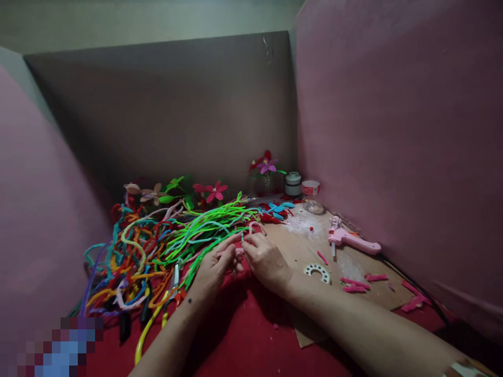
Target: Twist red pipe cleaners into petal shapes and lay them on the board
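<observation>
My left hand (222, 262) and my right hand (265, 259) meet over the red cloth, fingertips nearly touching. Both are closed in a pinch on a pale pink pipe cleaner (258, 225), which loops up behind the right fingers. A small light-blue bit (242, 237) shows between the fingers; its kind is unclear. Just beyond the hands lies a bundle of green pipe cleaners (204, 225). Scissors (175, 277) lie left of my left wrist, partly covered by tangled pipe cleaners.
Tangled coloured pipe cleaners (129, 262) spread on the left. Pipe-cleaner flowers (215, 191) stand behind. Cardboard (296, 251) on the right bears a pink glue gun (356, 241), a white ring with holes (317, 273) and pink scraps (356, 285). Walls enclose the back and sides.
</observation>
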Motion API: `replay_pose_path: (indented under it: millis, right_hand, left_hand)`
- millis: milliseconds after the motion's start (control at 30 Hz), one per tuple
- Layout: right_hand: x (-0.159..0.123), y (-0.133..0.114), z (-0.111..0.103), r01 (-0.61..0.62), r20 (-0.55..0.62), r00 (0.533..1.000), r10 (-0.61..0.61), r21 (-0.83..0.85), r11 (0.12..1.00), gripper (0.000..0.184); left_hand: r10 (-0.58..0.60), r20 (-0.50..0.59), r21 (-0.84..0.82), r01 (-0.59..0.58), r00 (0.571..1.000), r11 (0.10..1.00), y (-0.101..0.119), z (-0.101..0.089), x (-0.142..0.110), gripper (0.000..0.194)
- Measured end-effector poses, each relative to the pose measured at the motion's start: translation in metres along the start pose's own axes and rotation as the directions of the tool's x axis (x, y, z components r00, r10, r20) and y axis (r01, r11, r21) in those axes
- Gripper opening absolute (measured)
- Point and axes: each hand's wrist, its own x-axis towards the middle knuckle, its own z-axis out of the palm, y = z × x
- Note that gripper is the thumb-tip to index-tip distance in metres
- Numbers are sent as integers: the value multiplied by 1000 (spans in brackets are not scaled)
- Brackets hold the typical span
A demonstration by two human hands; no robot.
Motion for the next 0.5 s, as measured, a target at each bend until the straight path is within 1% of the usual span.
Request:
replay_pose_path:
  millis: [67,100,133,167,200,233,267,300,333,367,400,433,500]
  right_hand:
    - [0,-1,-1,6,-84,996,5,136,991,26]
    - [0,-2,-3,-18,-143,988,51,224,974,25]
    - [1,-2,-5,-68,-197,971,137,321,944,24]
    - [2,-2,-6,-137,-215,944,250,432,891,20]
    - [3,-1,-7,-214,-176,914,365,557,803,17]
    - [4,0,-8,-285,-79,886,457,683,672,16]
    - [6,1,-9,-349,60,863,501,788,507,18]
    - [7,3,-8,-395,200,847,493,857,330,20]
    - [8,4,-8,-419,306,835,457,892,168,23]
    - [9,6,-8,-417,362,829,427,908,42,26]
    - [10,7,-7,-397,375,823,426,917,-42,28]
    - [10,8,-7,-366,365,818,445,926,-87,29]
    - [11,10,-8,-305,328,801,501,943,-130,27]
  left_hand:
    - [14,-53,-79,-18,999,997,-1,-4,1,43]
    - [24,-75,-124,-33,997,992,-1,-7,1,40]
    - [34,-93,-170,-50,995,984,-1,-11,2,36]
    - [44,-102,-213,-65,994,975,-2,-14,1,34]
    - [51,-106,-243,-76,993,967,-1,-18,1,31]
    - [55,-103,-254,-80,993,964,-1,-20,1,29]
    - [56,-92,-244,-77,994,967,0,-22,0,27]
    - [54,-66,-215,-67,996,974,1,-23,-1,26]
    - [47,-31,-167,-52,998,985,2,-24,-1,25]
    - [37,4,-106,-36,999,994,3,-24,-2,24]
    - [19,36,-40,-18,999,999,4,-23,-3,23]
    - [-2,61,22,1,998,1000,5,-22,-3,21]
    - [-44,78,101,36,996,994,6,-20,-3,19]
